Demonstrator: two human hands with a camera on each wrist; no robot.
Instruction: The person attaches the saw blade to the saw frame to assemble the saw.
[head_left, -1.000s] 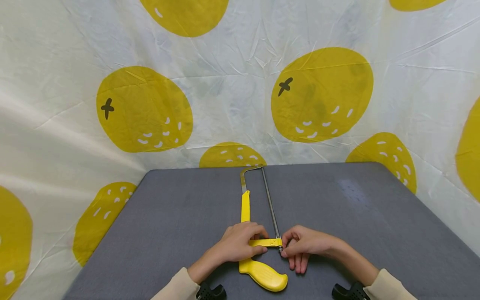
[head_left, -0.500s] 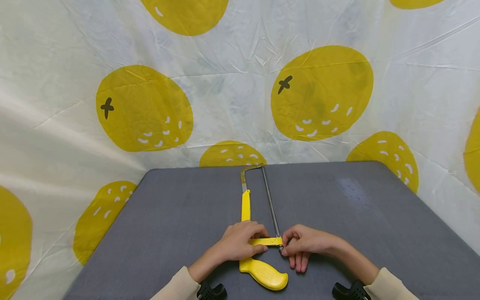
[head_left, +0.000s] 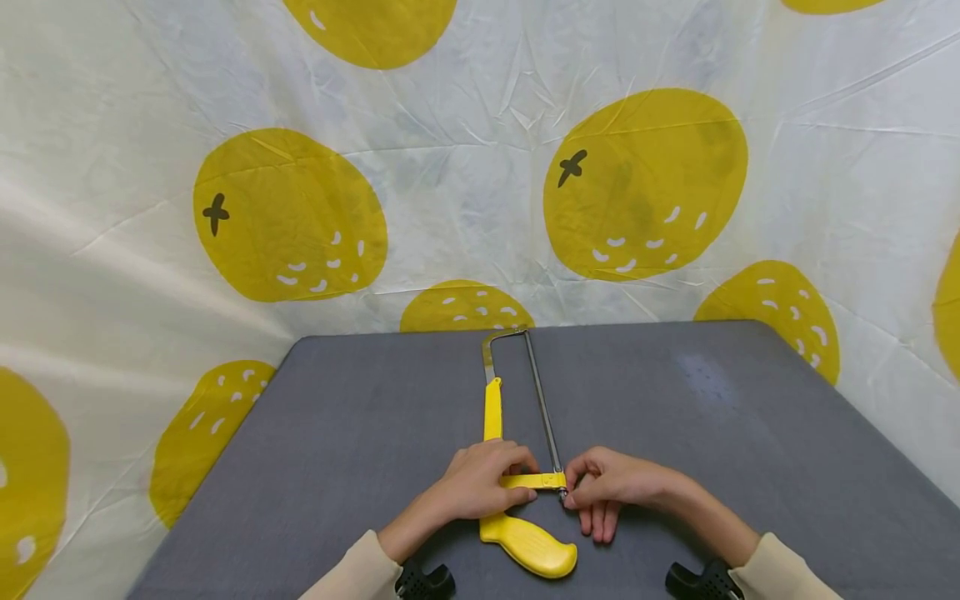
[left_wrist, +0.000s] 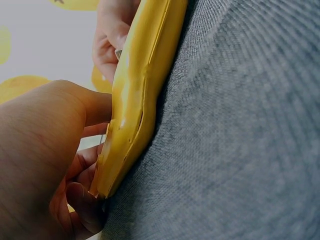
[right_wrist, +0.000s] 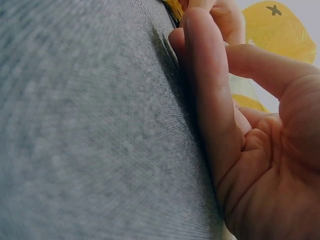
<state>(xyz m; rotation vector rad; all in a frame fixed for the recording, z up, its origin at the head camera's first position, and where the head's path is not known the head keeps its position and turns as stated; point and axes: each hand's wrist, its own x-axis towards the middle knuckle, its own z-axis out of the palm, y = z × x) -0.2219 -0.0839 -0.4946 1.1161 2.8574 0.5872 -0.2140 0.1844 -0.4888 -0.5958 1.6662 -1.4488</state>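
A hacksaw point(head_left: 529, 546) with a yellow handle and a metal front bow lies on the grey table, its handle towards me. Its blade point(head_left: 542, 400) runs along the right side. My left hand point(head_left: 480, 482) holds the yellow frame just above the handle, thumb and fingers about the short crossbar point(head_left: 536, 481). At the right end of that bar, my right hand point(head_left: 622, 482) pinches the small metal tension nut point(head_left: 563, 497) with thumb and index finger. In the left wrist view the yellow handle point(left_wrist: 145, 75) hides part of both hands. The nut is hidden in the right wrist view.
The grey table point(head_left: 360, 408) surrounds the saw on all sides. Behind and to the left hangs a white cloth point(head_left: 465, 208) printed with yellow fruit, close to the table's far edge. Dark wrist devices point(head_left: 423, 582) sit beneath the sleeves.
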